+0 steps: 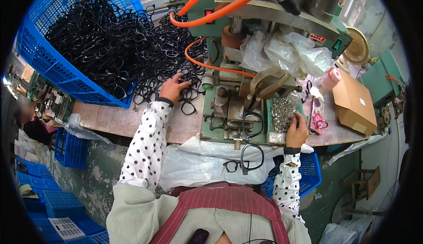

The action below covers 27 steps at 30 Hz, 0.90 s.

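Observation:
My left hand reaches over the edge of a heap of black eyeglass frames, its fingers apart. Several loose frames lie by its fingertips, one eyeglass frame just below them. My right hand is at the near right side of a green tray of small shiny metal parts. Its fingers are pinched together; what they hold is too small to make out. Between my hands, a black eyeglass frame sticks out from the front of a green press.
A large blue crate full of frames leans at the left. Orange hoses and plastic bags hang on the press. To the right stands a cardboard box. White plastic sheeting and another eyeglass frame lie before me.

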Each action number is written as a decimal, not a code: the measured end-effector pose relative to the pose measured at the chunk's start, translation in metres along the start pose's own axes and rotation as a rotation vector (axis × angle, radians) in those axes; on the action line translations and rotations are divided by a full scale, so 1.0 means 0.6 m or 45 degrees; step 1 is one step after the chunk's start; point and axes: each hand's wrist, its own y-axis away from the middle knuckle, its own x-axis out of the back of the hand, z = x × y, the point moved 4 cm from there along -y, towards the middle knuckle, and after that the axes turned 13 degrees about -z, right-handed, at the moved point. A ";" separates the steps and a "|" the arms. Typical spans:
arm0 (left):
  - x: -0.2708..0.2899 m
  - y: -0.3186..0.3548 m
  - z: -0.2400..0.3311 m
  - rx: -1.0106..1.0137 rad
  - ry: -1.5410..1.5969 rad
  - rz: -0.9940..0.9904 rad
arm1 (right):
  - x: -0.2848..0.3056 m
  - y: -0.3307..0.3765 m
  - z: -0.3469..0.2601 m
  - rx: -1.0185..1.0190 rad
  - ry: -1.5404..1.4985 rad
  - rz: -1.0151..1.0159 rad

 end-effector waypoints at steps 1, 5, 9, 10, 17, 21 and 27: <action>-0.007 0.022 0.002 -0.066 0.052 0.042 | 0.003 0.000 -0.008 0.011 0.026 -0.009; 0.009 0.092 0.050 -0.160 0.148 0.004 | 0.005 0.002 -0.001 -0.097 -0.026 -0.071; -0.007 0.141 0.062 -0.107 0.107 0.186 | 0.013 -0.010 -0.030 0.249 0.004 -0.049; -0.002 0.141 0.063 -0.088 0.128 0.201 | 0.009 -0.012 -0.038 0.237 -0.141 -0.068; 0.120 0.124 0.115 -0.023 0.184 0.659 | 0.037 -0.001 -0.218 0.151 -0.833 -0.450; 0.127 0.124 0.127 0.125 0.622 0.757 | 0.014 0.009 -0.256 -0.060 -0.975 -0.608; 0.198 0.139 0.233 -0.221 0.729 0.830 | -0.025 0.000 -0.277 -0.031 -1.156 -0.511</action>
